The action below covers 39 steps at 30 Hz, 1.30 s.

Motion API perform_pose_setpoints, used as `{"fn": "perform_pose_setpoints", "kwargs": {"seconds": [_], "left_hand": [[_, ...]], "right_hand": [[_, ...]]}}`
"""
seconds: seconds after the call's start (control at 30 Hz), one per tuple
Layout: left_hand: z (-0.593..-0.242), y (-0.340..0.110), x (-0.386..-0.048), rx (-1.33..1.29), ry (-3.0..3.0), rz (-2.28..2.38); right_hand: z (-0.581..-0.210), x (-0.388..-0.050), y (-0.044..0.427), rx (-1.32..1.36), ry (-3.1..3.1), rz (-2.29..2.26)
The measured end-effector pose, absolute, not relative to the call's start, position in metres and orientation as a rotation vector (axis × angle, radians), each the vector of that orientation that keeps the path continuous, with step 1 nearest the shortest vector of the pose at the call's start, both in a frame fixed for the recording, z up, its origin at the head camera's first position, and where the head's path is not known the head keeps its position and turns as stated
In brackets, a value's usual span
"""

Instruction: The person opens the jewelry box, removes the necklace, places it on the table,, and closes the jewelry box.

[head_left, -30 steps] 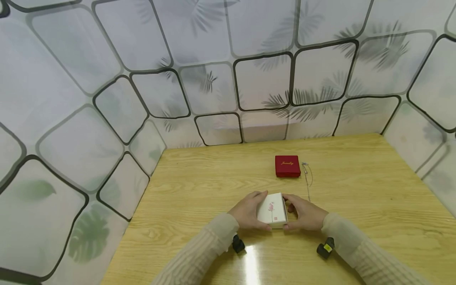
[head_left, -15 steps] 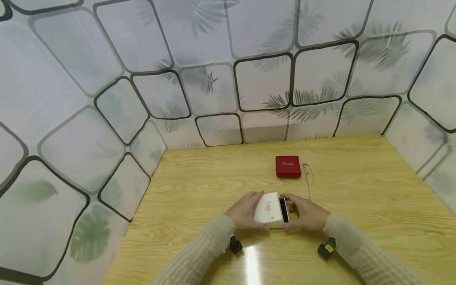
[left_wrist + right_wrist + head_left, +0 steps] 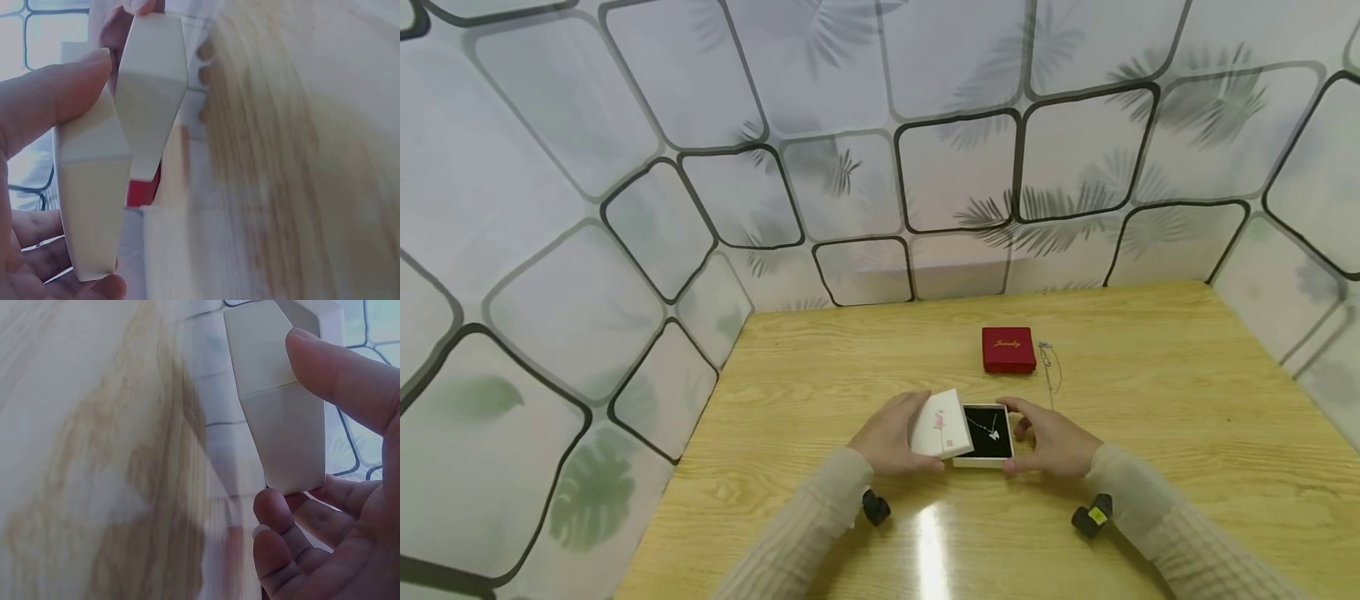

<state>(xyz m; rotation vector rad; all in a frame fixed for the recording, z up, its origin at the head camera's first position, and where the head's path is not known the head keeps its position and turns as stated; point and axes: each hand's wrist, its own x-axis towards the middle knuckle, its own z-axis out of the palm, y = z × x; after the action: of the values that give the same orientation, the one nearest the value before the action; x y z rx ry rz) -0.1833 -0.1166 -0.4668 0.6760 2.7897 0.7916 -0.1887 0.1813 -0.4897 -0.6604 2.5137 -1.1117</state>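
Note:
My left hand point(image 3: 891, 437) grips a white box lid point(image 3: 938, 423) printed with a pink flower, tilted and lifted over the left part of the box base. The white box base point(image 3: 985, 462) has a black lining and holds a silver necklace with a pendant point(image 3: 993, 433). My right hand point(image 3: 1051, 437) holds the base by its right side, thumb at the front corner and fingers at the back corner. In the left wrist view the lid point(image 3: 94, 187) sits between thumb and fingers, beside the base point(image 3: 153, 94). The right wrist view has the thumb on the base's wall point(image 3: 281, 431).
A red jewelry box point(image 3: 1008, 350), closed, stands farther back on the wooden table point(image 3: 820, 358). Right of it lies a thin silver chain point(image 3: 1049, 375), its near end close to my right hand. Patterned fabric walls point(image 3: 850, 200) border the table's back and sides.
The lid has come off the base, moving left and up with my left hand. The black interior with the necklace is now exposed. My right hand has stayed nearly in place.

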Motion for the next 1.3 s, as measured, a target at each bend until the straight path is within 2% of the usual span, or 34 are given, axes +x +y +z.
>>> {"fn": "perform_pose_setpoints", "kwargs": {"seconds": [0.77,1.3], "left_hand": [[-0.468,-0.177,-0.178,0.471,2.919,0.745],[-0.478,-0.209,-0.172,0.348,2.986,0.526]], "right_hand": [[-0.486,-0.187,0.189,-0.666,2.52,-1.166],[-0.486,-0.186,0.193,-0.655,2.53,-1.156]]}}
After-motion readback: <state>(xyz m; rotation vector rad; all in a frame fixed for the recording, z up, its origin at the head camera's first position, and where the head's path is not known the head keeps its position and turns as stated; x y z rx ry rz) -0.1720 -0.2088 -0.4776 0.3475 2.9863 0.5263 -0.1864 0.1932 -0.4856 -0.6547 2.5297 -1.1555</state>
